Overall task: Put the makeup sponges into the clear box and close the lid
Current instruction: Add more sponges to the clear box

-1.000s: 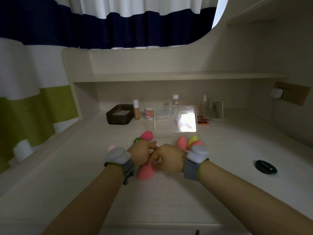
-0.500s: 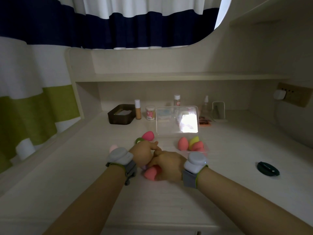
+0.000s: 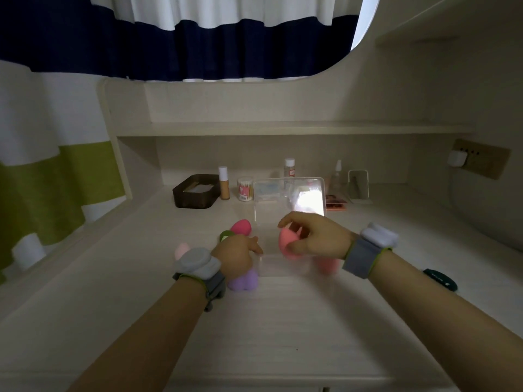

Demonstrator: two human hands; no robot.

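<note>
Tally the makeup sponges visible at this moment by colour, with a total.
Pink or coral: 4
Purple: 1
Green: 1
Total: 6; any others behind the hands cannot be seen.

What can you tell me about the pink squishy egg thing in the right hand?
The coral-pink egg-shaped makeup sponge looks soft, matte and smooth, with no markings. It is rounded and tapers like a teardrop, though motion blur softens its outline. The right hand grips it, fingers curled round its upper side, holding it up off the pale wooden desk. It hangs in front of the clear plastic box, whose lid stands open. Only the hand touches it.
</note>
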